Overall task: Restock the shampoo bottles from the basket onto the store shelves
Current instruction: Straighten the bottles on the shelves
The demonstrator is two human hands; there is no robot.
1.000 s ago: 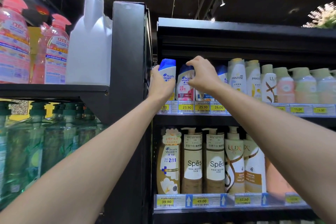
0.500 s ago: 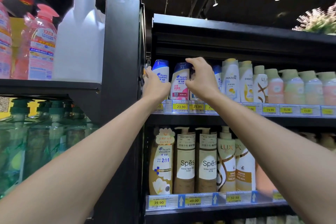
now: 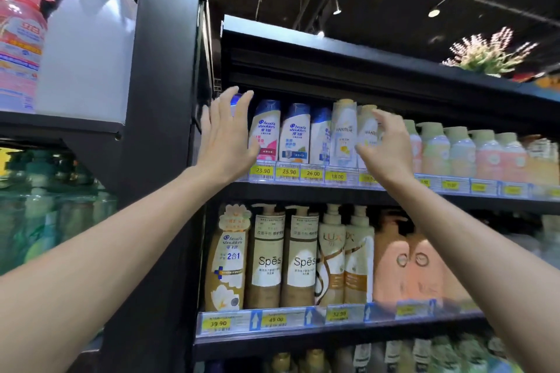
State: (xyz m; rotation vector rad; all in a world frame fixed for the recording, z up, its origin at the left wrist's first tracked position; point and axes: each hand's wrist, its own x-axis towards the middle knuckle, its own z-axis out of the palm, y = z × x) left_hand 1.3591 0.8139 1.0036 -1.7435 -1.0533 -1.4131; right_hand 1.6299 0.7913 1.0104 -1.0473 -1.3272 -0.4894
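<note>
Blue-capped white Head & Shoulders shampoo bottles [image 3: 265, 132] stand in a row at the left end of the upper shelf [image 3: 303, 188]. My left hand [image 3: 225, 136] is raised in front of the leftmost bottle [image 3: 235, 100], fingers straight and spread, holding nothing. My right hand [image 3: 383, 147] hovers in front of the white Pantene bottles [image 3: 344, 133], fingers loosely curved and empty. No basket is in view.
Pastel pump bottles [image 3: 460, 151] fill the upper shelf to the right. Spes [image 3: 268, 257], Lux [image 3: 331, 254] and peach bottles [image 3: 403, 260] line the shelf below. A black upright [image 3: 163, 100] divides off the left rack with a white jug [image 3: 88, 39] and green bottles [image 3: 39, 206].
Both hands have let go of the Head & Shoulders bottles. The left hand opened and drew back; the right hand moved right, toward the Pantene bottles. The camera view shifted slightly.
</note>
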